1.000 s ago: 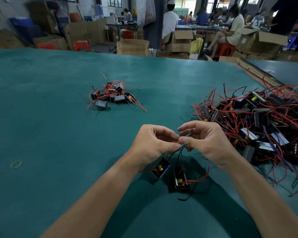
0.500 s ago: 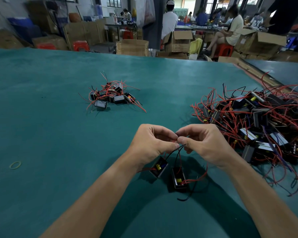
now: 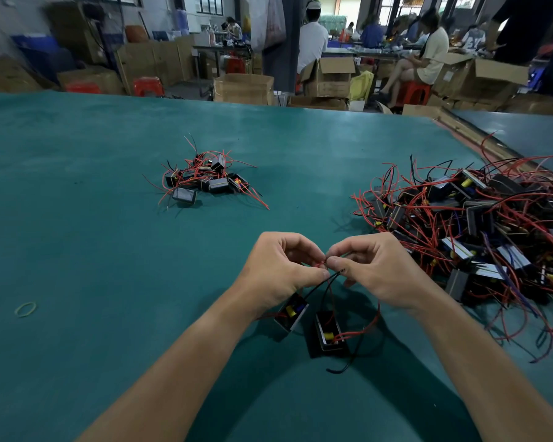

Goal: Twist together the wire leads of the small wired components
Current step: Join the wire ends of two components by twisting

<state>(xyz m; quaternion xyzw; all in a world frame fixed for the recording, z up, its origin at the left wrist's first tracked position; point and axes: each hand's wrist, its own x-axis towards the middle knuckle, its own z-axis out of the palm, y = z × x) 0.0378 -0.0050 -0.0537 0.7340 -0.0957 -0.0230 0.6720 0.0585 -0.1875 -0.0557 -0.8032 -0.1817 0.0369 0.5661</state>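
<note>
left grip (image 3: 278, 271) and right grip (image 3: 382, 274) bare; left forearm (image 3: 179, 362), right forearm (image 3: 482, 365) bare

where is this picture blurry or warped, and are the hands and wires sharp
Head view: the left hand and right hand pinching the wire leads are sharp. Head view: the background's upper left corner smears, and the far edge of the table bows slightly from the wide lens. Head view: soft shadows lie under the forearms; no glare.
</note>
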